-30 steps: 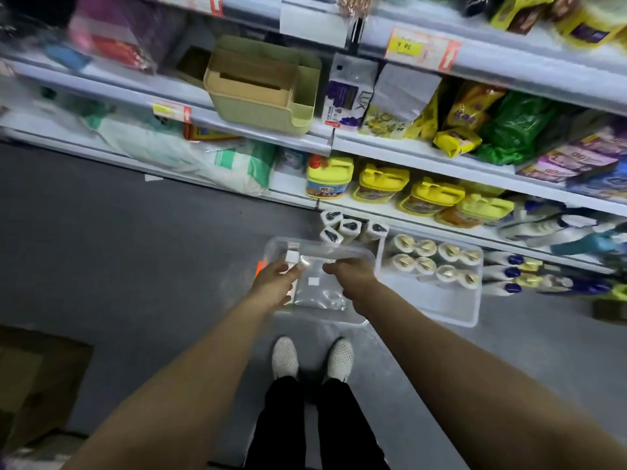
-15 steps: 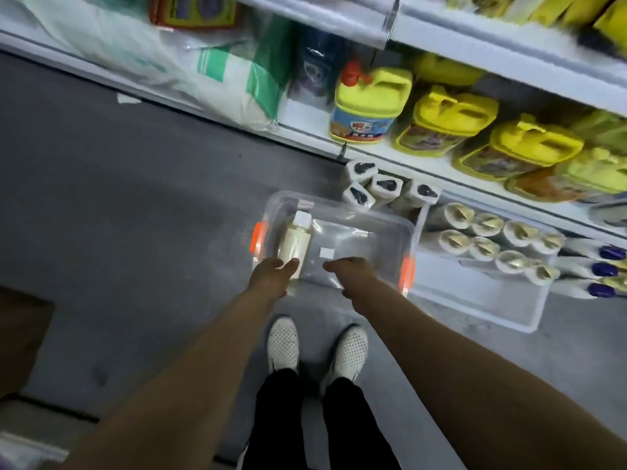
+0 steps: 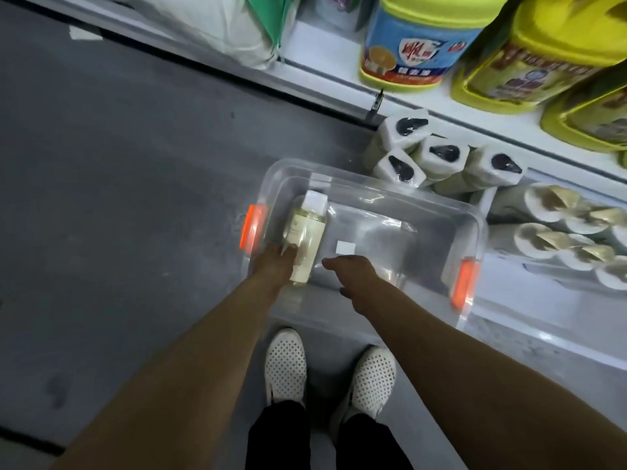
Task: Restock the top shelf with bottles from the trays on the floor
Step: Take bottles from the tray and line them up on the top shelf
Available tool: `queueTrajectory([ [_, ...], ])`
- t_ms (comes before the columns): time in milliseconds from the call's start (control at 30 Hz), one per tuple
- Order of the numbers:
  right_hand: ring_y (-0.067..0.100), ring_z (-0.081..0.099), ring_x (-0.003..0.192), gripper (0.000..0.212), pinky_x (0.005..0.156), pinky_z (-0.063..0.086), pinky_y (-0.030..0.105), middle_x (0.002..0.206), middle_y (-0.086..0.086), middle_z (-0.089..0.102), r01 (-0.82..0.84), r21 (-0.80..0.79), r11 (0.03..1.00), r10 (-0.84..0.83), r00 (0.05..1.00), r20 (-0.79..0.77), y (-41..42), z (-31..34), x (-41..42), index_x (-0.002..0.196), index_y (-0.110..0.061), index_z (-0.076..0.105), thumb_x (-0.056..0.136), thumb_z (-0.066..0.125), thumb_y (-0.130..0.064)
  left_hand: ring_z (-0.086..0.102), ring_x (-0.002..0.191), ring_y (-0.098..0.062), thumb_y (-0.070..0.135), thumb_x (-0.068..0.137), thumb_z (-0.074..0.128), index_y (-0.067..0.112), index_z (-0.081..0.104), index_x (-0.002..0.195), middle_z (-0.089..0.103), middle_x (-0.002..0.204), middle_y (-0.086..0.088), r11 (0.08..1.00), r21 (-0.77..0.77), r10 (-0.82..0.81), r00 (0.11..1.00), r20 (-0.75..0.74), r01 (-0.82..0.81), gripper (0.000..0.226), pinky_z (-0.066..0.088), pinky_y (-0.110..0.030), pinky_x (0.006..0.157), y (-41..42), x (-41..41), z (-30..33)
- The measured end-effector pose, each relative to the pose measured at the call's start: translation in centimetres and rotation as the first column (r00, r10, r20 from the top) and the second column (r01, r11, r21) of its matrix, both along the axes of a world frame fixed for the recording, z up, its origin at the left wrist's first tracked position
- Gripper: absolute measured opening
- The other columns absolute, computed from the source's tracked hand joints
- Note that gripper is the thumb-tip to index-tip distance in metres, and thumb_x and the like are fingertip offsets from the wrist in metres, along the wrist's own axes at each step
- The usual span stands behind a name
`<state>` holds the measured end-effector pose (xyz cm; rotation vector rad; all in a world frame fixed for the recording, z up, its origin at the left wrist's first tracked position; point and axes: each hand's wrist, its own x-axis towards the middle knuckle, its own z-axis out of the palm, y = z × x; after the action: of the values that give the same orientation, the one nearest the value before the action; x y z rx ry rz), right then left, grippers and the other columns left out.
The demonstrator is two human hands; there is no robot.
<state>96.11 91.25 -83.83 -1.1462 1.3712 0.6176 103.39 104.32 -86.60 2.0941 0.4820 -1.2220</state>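
Fingertips of both hands blur over bottle [image 3: 307,237].

Under our hands we see a clear glossy plastic bin [image 3: 373,184] with orange plastic latches [image 3: 252,226], beyond them shiny yellow plastic jugs [image 3: 529,59], below them perforated white shoes [image 3: 285,364] on matt grey floor [image 3: 118,198].

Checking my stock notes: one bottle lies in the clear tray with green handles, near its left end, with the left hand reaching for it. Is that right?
Not quite: the handles are orange, not green, as the head view shows. The rest holds: one bottle lies near the left end of the clear tray, with the left hand at it.
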Motion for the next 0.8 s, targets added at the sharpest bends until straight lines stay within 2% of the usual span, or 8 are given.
queueTrajectory([
  [67, 0.025, 0.059, 0.095, 0.028, 0.106, 0.048, 0.046, 0.121, 0.017, 0.06, -0.001, 0.016, 1.0, 0.001, 1.0, 0.01, 0.2, -1.8, 0.4, 0.108, 0.001, 0.064, 0.089, 0.072, -0.017, 0.062, 0.114, -0.035, 0.039, 0.102, 0.049, 0.007, 0.058, 0.133, 0.064, 0.127, -0.018, 0.999, -0.032, 0.009, 1.0, -0.019, -0.009, 0.045, 0.049, -0.042, 0.097, -0.3, 0.4, -2.2],
  [200, 0.025, 0.054, 0.118, 0.063, 0.108, 0.047, 0.044, 0.141, 0.012, 0.053, -0.03, 0.045, 0.999, 0.029, 0.999, 0.028, 1.0, -5.5, 1.1, 0.144, -0.009, 0.049, 0.089, 0.073, -0.025, 0.066, 0.107, -0.032, 0.039, 0.103, 0.046, 0.013, 0.06, 0.131, 0.068, 0.12, -0.014, 0.999, -0.035, 0.039, 0.998, -0.054, -0.041, 0.041, 0.053, -0.05, 0.097, -0.5, 0.8, -7.0],
  [300, 0.021, 0.051, 0.114, 0.072, 0.105, 0.046, 0.038, 0.148, 0.008, 0.046, -0.015, 0.076, 0.997, 0.011, 0.999, 0.053, 1.2, -7.6, 1.1, 0.152, -0.014, 0.037, 0.09, 0.072, -0.027, 0.061, 0.116, -0.032, 0.029, 0.106, 0.039, 0.013, 0.054, 0.135, 0.062, 0.129, -0.009, 0.998, 0.006, 0.055, 0.997, -0.051, -0.055, 0.035, 0.049, -0.037, 0.097, -1.4, 0.7, -7.2],
  [367, 0.02, 0.051, 0.112, 0.074, 0.102, 0.045, 0.035, 0.152, 0.007, 0.043, -0.003, 0.103, 0.995, -0.003, 0.998, 0.06, 1.2, -8.6, 1.0, 0.155, -0.015, 0.033, 0.092, 0.071, -0.026, 0.057, 0.122, -0.033, 0.02, 0.108, 0.034, 0.01, 0.049, 0.141, 0.058, 0.131, -0.013, 0.996, 0.042, 0.082, 0.994, -0.069, -0.079, 0.037, 0.041, -0.028, 0.086, -2.0, 0.7, -7.0],
  [500, 0.023, 0.05, 0.13, 0.072, 0.105, 0.043, 0.035, 0.153, 0.005, 0.043, 0.018, 0.153, 0.988, -0.029, 0.997, 0.072, 1.3, -9.6, 1.2, 0.156, -0.016, 0.03, 0.096, 0.066, -0.023, 0.061, 0.115, -0.034, 0.011, 0.106, 0.039, 0.007, 0.053, 0.137, 0.061, 0.128, -0.018, 0.987, 0.037, 0.156, 0.984, -0.089, -0.154, 0.035, 0.043, -0.03, 0.078, -2.3, 0.7, -6.9],
  [633, 0.008, 0.065, 0.09, 0.032, 0.068, 0.05, 0.021, 0.109, -0.004, 0.067, 0.08, 0.241, 0.967, -0.115, 0.984, 0.137, 2.2, -10.0, 1.8, 0.128, -0.02, 0.058, 0.097, 0.061, -0.014, 0.07, 0.098, -0.031, 0.019, 0.077, 0.056, 0.011, 0.067, 0.121, 0.072, 0.108, -0.013, 0.984, -0.03, 0.171, 0.975, -0.141, -0.177, 0.046, 0.059, -0.044, 0.083, -1.6, 0.9, -7.4],
  [700, 0.018, 0.071, 0.095, 0.032, 0.078, 0.059, 0.033, 0.109, 0.002, 0.073, 0.134, 0.222, 0.966, -0.173, 0.971, 0.167, 2.8, -10.6, 1.8, 0.123, -0.018, 0.063, 0.091, 0.07, -0.013, 0.072, 0.096, -0.029, 0.02, 0.071, 0.056, 0.021, 0.069, 0.116, 0.074, 0.105, -0.009, 0.987, -0.04, 0.147, 0.979, -0.138, -0.153, 0.047, 0.058, -0.048, 0.089, -1.4, 1.0, -8.1],
  [800, 0.028, 0.071, 0.103, 0.063, 0.093, 0.057, 0.051, 0.114, 0.01, 0.073, 0.187, 0.183, 0.965, -0.219, 0.959, 0.178, 3.0, -11.3, 1.6, 0.124, -0.017, 0.062, 0.067, 0.086, -0.027, 0.071, 0.099, -0.026, 0.024, 0.071, 0.057, 0.032, 0.071, 0.11, 0.075, 0.106, -0.004, 0.994, -0.036, 0.099, 0.983, -0.152, -0.106, 0.041, 0.057, -0.046, 0.093, -0.8, 0.6, -10.3],
])
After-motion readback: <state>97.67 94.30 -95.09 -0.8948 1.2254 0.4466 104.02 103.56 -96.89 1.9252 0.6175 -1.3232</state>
